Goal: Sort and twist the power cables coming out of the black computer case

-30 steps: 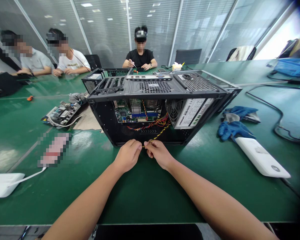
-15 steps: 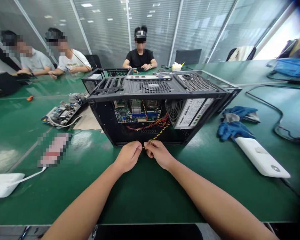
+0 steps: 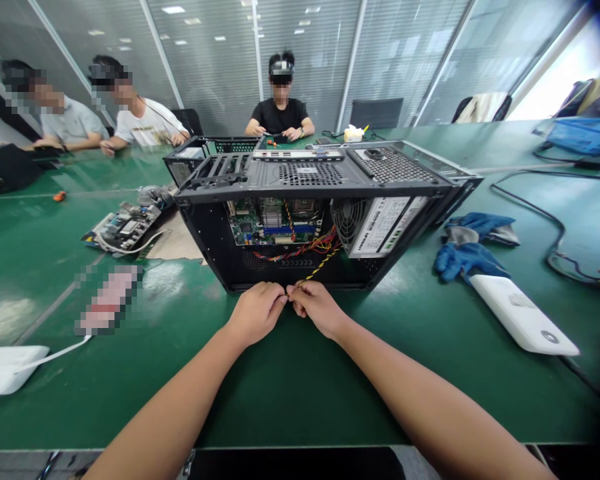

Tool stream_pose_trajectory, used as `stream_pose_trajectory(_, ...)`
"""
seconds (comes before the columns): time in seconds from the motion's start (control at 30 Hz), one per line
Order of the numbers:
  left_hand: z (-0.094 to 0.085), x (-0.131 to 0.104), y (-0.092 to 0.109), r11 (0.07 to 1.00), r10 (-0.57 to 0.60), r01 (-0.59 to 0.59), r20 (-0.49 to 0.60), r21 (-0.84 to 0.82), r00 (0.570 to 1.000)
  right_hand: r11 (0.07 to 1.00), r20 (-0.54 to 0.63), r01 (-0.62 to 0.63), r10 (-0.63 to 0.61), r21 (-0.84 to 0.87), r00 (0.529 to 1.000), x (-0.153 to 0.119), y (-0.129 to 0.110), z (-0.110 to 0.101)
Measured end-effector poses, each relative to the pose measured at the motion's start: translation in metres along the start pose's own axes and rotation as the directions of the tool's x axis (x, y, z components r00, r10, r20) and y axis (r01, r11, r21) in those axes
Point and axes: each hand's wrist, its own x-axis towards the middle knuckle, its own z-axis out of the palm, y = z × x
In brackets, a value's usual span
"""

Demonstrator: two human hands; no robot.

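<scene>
An open black computer case [image 3: 210, 233] lies on its side edge before me, its opening facing my hands. Inside are a green motherboard [image 3: 247, 230], a power supply [image 3: 387, 227] with a white label, and a bundle of coloured wires [image 3: 300, 253]. A twisted yellow-and-black cable [image 3: 323, 265] runs from the power supply out over the near rim. My right hand [image 3: 317, 307] is closed, pinching that cable. Against it, fingertip to fingertip, my left hand [image 3: 260, 310] is closed on the cable's end, which the fingers mostly hide.
Left on the green table [image 3: 280, 400] are a circuit board assembly [image 3: 125, 227], a blurred-out pink item [image 3: 110, 300] and a white power bank [image 3: 10, 370]. To the right lie blue gloves [image 3: 470, 260], another white device [image 3: 523, 313] and a black cable [image 3: 545, 213]. Several people sit around the table.
My left fingers have shifted slightly where they meet the right ones, and less of the cable shows between them. The case stays in place.
</scene>
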Motion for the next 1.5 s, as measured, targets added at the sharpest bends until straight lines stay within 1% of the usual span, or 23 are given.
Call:
stream_pose_trajectory(0.13, 0.0013, 0.0015, -0.0013, 1.000, -0.007, 0.007, 0.003, -0.010, 1.000, 1.000, 0.006, 0.015, -0.015, -0.019, 1.000, 0.0006, 0.0011, -0.0005)
stream_pose_trajectory(0.27, 0.0016, 0.0038, -0.0011, 0.993, -0.054, 0.053, -0.005, -0.107, 0.999, 0.998, 0.013, 0.038, -0.037, -0.051, 0.999, 0.0004, 0.0012, -0.0010)
stream_pose_trajectory(0.37, 0.0013, 0.0055, -0.0008, 0.976, -0.097, 0.098, 0.016, -0.193, 0.995, 0.996, 0.019, 0.054, -0.053, -0.072, 0.998, 0.0007, 0.0022, -0.0014)
stream_pose_trajectory(0.43, 0.0011, 0.0059, -0.0010, 0.971, -0.109, 0.112, 0.028, -0.213, 0.994, 0.996, 0.020, 0.053, -0.052, -0.073, 0.998, 0.0010, 0.0032, -0.0016)
stream_pose_trajectory(0.5, 0.0008, 0.0055, -0.0013, 0.976, -0.096, 0.098, 0.019, -0.192, 0.995, 0.997, 0.012, 0.035, -0.035, -0.065, 0.999, 0.0013, 0.0037, -0.0016)
stream_pose_trajectory(0.6, -0.0003, 0.0040, -0.0015, 0.992, -0.045, 0.045, 0.002, -0.115, 0.999, 0.997, -0.005, 0.002, -0.003, -0.078, 1.000, 0.0013, 0.0028, -0.0010)
stream_pose_trajectory(0.73, -0.0015, 0.0028, -0.0014, 0.998, -0.020, 0.019, -0.011, -0.052, 1.000, 0.993, -0.013, 0.000, -0.001, -0.116, 1.000, 0.0008, 0.0016, -0.0005)
stream_pose_trajectory(0.83, -0.0007, 0.0033, -0.0022, 0.995, -0.042, 0.041, -0.007, -0.096, 0.999, 0.991, -0.008, 0.003, -0.004, -0.131, 1.000, 0.0008, 0.0022, -0.0010)
stream_pose_trajectory(1.0, 0.0000, 0.0060, -0.0038, 0.965, -0.111, 0.116, 0.035, -0.234, 0.993, 0.986, 0.031, 0.033, -0.028, -0.161, 0.999, 0.0013, 0.0035, -0.0026)
stream_pose_trajectory(1.1, -0.0013, 0.0072, -0.0032, 0.953, -0.134, 0.143, 0.050, -0.267, 0.990, 0.985, 0.044, 0.049, -0.043, -0.164, 0.998, 0.0010, 0.0027, -0.0026)
stream_pose_trajectory(1.2, -0.0026, 0.0075, -0.0020, 0.955, -0.134, 0.141, 0.045, -0.263, 0.990, 0.989, 0.035, 0.043, -0.038, -0.144, 0.999, 0.0004, 0.0014, -0.0020)
stream_pose_trajectory(1.33, -0.0034, 0.0068, -0.0010, 0.968, -0.108, 0.110, 0.021, -0.228, 0.994, 0.995, 0.020, 0.005, -0.003, -0.097, 1.000, 0.0000, 0.0003, -0.0013)
stream_pose_trajectory(1.5, -0.0033, 0.0054, -0.0008, 0.980, -0.092, 0.089, -0.008, -0.176, 0.996, 0.996, -0.001, -0.019, 0.019, -0.085, 1.000, -0.0007, -0.0015, -0.0006)
